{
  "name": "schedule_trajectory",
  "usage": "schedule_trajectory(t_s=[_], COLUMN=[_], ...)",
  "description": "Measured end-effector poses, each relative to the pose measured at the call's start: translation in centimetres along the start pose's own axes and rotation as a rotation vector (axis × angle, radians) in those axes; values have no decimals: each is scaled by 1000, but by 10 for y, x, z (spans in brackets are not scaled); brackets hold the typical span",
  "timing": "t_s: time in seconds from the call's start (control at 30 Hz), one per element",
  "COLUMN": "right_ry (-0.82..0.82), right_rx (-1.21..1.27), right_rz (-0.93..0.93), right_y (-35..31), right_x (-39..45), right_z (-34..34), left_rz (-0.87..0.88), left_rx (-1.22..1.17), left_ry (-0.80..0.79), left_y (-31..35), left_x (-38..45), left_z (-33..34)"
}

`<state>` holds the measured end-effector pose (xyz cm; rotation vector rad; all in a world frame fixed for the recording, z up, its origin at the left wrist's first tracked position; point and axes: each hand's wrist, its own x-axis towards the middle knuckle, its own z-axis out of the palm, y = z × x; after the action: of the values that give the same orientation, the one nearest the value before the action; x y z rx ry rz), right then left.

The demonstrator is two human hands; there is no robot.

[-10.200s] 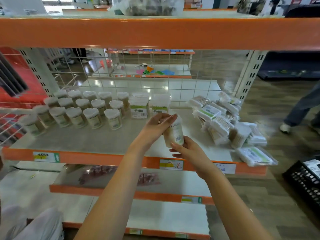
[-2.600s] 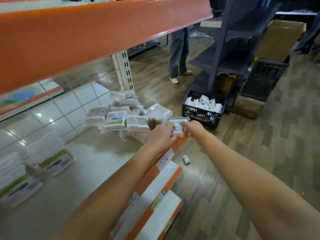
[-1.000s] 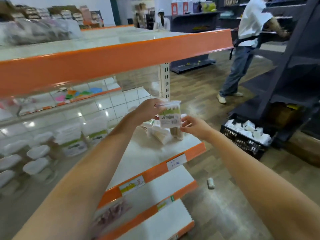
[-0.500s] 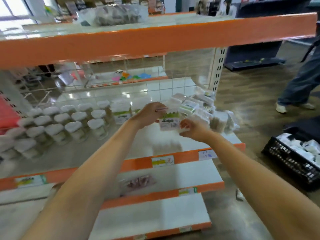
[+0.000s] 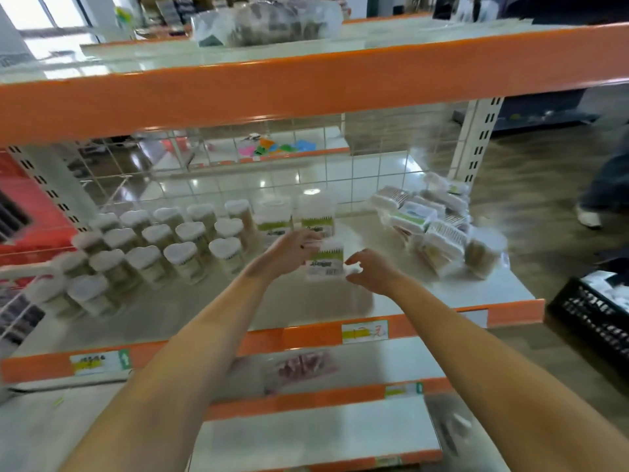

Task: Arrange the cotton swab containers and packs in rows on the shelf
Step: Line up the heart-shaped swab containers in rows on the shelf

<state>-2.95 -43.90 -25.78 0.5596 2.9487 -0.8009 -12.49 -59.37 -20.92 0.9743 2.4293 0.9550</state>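
Since the frame half a second earlier, the green-labelled swab box (image 5: 325,262) has travelled left and down from beside the loose heap to a point just in front of the two matching boxes (image 5: 295,216) standing at mid-shelf, and the view has swung back to face the shelf (image 5: 442,294) squarely. The left hand (image 5: 289,252) holds the box by its left side, fingers curled round it; the right hand (image 5: 371,270) has its fingertips at the box's lower right edge, the grip there loose, and motion blur prevents telling whether it still pinches. The box appears just above the shelf surface, not yet set down. Done: the heart-lidded round containers (image 5: 153,247) stand in ordered rows at left, and two square boxes stand beside them. Outstanding: the present box is to start a second row, in my judgement, and the jumbled heap of packs (image 5: 432,226) at the right end remains unsorted. The task reads as roughly half complete.
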Motion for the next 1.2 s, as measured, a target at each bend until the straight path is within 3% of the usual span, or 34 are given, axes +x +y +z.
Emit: schedule_trajectory(t_s=[0.3, 0.67, 1.2], right_ry=[75, 50, 111], right_rx=[-89, -119, -51], right_rz=[2, 48, 90], right_y=[-13, -23, -20], right_x=[24, 61, 88], right_z=[2, -1, 1], left_rz=[100, 231, 297], left_rx=[375, 562, 686], left_ry=[-36, 153, 214], left_y=[-18, -27, -29], left_x=[33, 72, 88], left_z=[-16, -21, -19])
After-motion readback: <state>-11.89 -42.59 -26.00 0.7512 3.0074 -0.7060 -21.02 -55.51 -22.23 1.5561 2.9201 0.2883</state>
